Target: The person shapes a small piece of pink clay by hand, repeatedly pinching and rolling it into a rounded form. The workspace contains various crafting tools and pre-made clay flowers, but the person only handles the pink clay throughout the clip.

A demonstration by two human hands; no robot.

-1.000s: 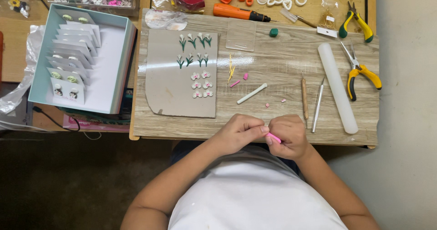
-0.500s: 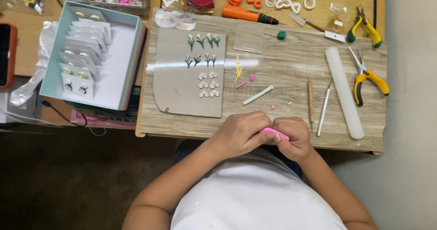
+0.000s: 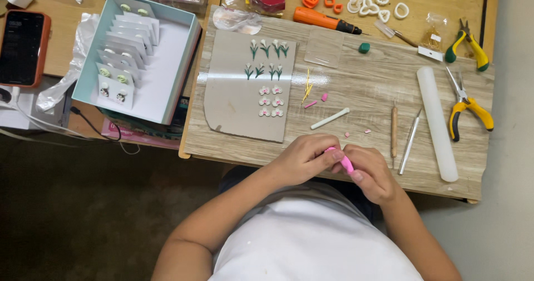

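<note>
Fingers of the left hand [image 3: 303, 158] and right hand [image 3: 370, 172] pinch a small pink clay piece [image 3: 346, 162] between them, just off the near edge of the wooden board [image 3: 356, 86]. Compared with a second ago, both hands have slid rightward along that edge and the clay shows more plainly. On the board, the grey card [image 3: 233, 108] of tiny flowers lies untouched.
</note>
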